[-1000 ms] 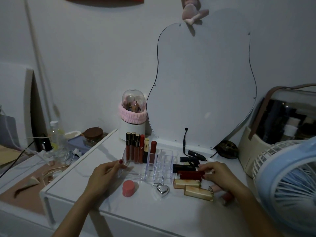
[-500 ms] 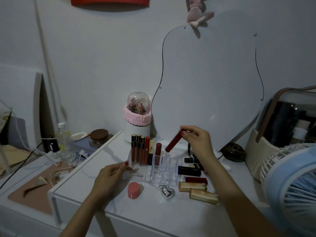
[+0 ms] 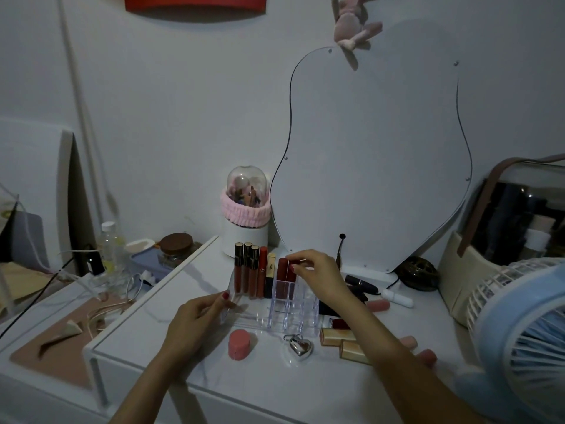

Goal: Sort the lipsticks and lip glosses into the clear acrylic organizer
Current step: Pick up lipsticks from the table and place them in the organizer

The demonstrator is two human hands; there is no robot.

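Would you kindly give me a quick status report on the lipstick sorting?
Left hand steadying clear organizer at its left edge. Right hand lowering dark red lipstick into a back-row slot. Gold tubes unsorted beside it; nothing blocking.

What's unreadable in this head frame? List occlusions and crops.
- Red lipstick under the right hand: fingers cover its top, so whether it is seated in the acrylic organizer is unclear.
- Gold lipsticks: the right forearm hides their right ends.
- Blue fan: cut off by the right edge.
- Tube labels: too small and dim.
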